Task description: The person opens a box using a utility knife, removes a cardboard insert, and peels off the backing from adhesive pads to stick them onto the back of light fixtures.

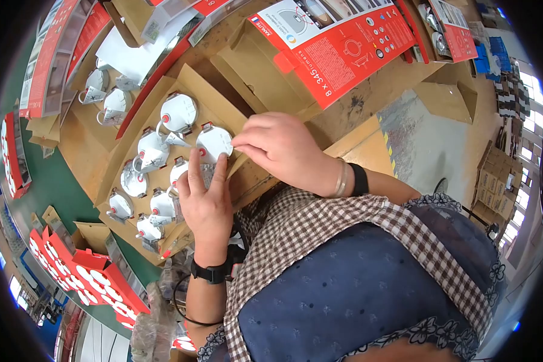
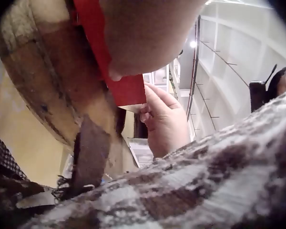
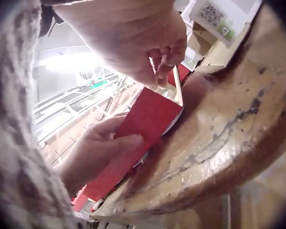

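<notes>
Several round white downlights [image 1: 179,113] with cables lie in an open cardboard box [image 1: 116,175] in the head view. My left hand [image 1: 206,202] is over its near side, two fingers reaching toward the downlight nearest me [image 1: 215,143]. The right wrist view has the left thumb [image 3: 131,141] laid along the box's red outer wall [image 3: 150,114], with the fingers over the far side. At the box's right end, the curled fingers of my right hand [image 1: 286,151] pinch the box edge beside that downlight. The left wrist view shows this right hand [image 2: 166,125] at the box corner.
A red printed carton [image 1: 344,48] lies behind on the wooden table. Another box of downlights [image 1: 114,102] stands at the back left. Red packages [image 1: 81,274] line the green surface at left. The table's rounded edge [image 3: 205,183] runs close below the box.
</notes>
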`<act>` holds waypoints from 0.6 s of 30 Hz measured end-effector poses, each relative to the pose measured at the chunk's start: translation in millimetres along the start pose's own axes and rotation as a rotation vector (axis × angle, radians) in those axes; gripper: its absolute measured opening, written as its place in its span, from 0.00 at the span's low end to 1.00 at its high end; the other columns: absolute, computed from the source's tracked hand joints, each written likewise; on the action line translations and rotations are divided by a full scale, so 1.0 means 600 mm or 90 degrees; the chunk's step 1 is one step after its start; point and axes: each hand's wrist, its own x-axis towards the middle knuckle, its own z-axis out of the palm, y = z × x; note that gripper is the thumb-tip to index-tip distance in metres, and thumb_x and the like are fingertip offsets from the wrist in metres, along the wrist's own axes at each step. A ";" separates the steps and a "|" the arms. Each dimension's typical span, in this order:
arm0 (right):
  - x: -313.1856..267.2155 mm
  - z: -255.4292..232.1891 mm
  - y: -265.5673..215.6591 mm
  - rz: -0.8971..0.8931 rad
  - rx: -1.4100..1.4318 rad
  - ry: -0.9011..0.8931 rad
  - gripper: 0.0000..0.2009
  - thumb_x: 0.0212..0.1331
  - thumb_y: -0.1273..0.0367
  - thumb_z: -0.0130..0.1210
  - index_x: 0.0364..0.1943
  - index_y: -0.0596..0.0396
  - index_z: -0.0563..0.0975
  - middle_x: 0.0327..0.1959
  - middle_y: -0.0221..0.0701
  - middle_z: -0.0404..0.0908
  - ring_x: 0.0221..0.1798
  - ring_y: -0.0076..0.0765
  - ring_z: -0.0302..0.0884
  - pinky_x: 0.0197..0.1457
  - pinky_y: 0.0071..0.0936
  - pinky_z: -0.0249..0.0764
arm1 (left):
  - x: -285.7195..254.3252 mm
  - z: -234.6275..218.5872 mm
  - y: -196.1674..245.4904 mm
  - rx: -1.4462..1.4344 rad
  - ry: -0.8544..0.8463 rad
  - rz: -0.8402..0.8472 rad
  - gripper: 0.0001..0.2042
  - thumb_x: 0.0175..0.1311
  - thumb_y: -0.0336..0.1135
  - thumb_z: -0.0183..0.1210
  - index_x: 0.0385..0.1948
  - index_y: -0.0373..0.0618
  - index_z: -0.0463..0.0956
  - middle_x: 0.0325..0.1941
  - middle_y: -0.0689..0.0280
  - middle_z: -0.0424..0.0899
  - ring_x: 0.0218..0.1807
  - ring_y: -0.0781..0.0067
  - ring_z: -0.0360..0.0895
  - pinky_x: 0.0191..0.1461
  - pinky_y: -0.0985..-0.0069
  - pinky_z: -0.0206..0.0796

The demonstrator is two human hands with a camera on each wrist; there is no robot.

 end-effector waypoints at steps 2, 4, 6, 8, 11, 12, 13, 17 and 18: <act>0.001 0.019 0.017 -0.024 -0.032 0.027 0.05 0.57 0.71 0.61 0.35 0.54 0.85 0.33 0.31 0.82 0.37 0.44 0.80 0.40 0.39 0.76 | 0.003 0.003 0.001 -0.002 0.010 0.010 0.22 0.55 0.29 0.68 0.54 0.60 0.84 0.68 0.60 0.73 0.54 0.50 0.73 0.57 0.62 0.72; 0.001 0.021 0.020 -0.007 -0.064 0.015 0.05 0.56 0.71 0.61 0.35 0.54 0.84 0.34 0.31 0.83 0.38 0.43 0.81 0.41 0.39 0.76 | 0.007 0.006 0.002 -0.005 0.019 0.015 0.22 0.55 0.29 0.67 0.54 0.60 0.84 0.68 0.61 0.73 0.54 0.50 0.73 0.57 0.62 0.73; 0.001 0.028 0.023 0.010 -0.096 0.005 0.05 0.56 0.71 0.61 0.35 0.54 0.84 0.35 0.31 0.83 0.38 0.43 0.81 0.41 0.38 0.77 | 0.009 0.008 -0.001 0.001 0.018 0.016 0.22 0.55 0.29 0.68 0.54 0.60 0.84 0.68 0.61 0.73 0.54 0.51 0.73 0.55 0.62 0.74; -0.002 0.035 0.029 -0.014 -0.074 0.023 0.05 0.56 0.70 0.61 0.35 0.53 0.85 0.37 0.31 0.85 0.39 0.42 0.82 0.41 0.38 0.77 | 0.009 0.011 -0.004 0.000 0.016 0.016 0.22 0.54 0.29 0.68 0.54 0.61 0.84 0.67 0.61 0.73 0.53 0.51 0.73 0.54 0.62 0.74; -0.004 0.017 0.061 -0.059 -0.082 0.002 0.06 0.58 0.70 0.56 0.35 0.53 0.84 0.36 0.31 0.83 0.39 0.44 0.81 0.40 0.40 0.77 | 0.014 0.009 0.012 0.003 0.017 0.019 0.23 0.53 0.29 0.68 0.53 0.61 0.84 0.67 0.62 0.73 0.53 0.51 0.74 0.52 0.62 0.75; -0.011 0.013 0.055 -0.060 -0.082 0.004 0.06 0.58 0.70 0.56 0.35 0.53 0.84 0.36 0.31 0.83 0.39 0.44 0.81 0.40 0.40 0.77 | 0.015 0.008 0.015 0.003 0.021 0.023 0.23 0.53 0.29 0.67 0.53 0.61 0.84 0.67 0.62 0.73 0.52 0.51 0.74 0.52 0.62 0.75; -0.023 0.011 0.041 -0.030 -0.081 -0.004 0.07 0.59 0.70 0.57 0.36 0.53 0.84 0.37 0.31 0.84 0.40 0.44 0.81 0.40 0.40 0.77 | 0.015 0.008 0.016 0.002 0.021 0.023 0.23 0.53 0.29 0.67 0.53 0.61 0.84 0.67 0.62 0.73 0.52 0.51 0.74 0.52 0.62 0.75; -0.029 0.010 0.032 0.065 0.022 0.006 0.08 0.60 0.70 0.61 0.42 0.52 0.86 0.44 0.33 0.85 0.44 0.40 0.84 0.46 0.33 0.80 | 0.019 0.010 0.017 0.003 0.034 0.022 0.23 0.52 0.28 0.67 0.54 0.62 0.84 0.67 0.62 0.73 0.52 0.52 0.74 0.53 0.63 0.75; -0.026 0.012 0.038 0.098 0.082 0.005 0.09 0.60 0.70 0.62 0.44 0.53 0.85 0.47 0.34 0.84 0.45 0.39 0.84 0.48 0.31 0.80 | 0.018 0.010 0.016 0.006 0.039 0.028 0.24 0.52 0.28 0.66 0.54 0.62 0.84 0.67 0.62 0.73 0.52 0.52 0.74 0.53 0.63 0.74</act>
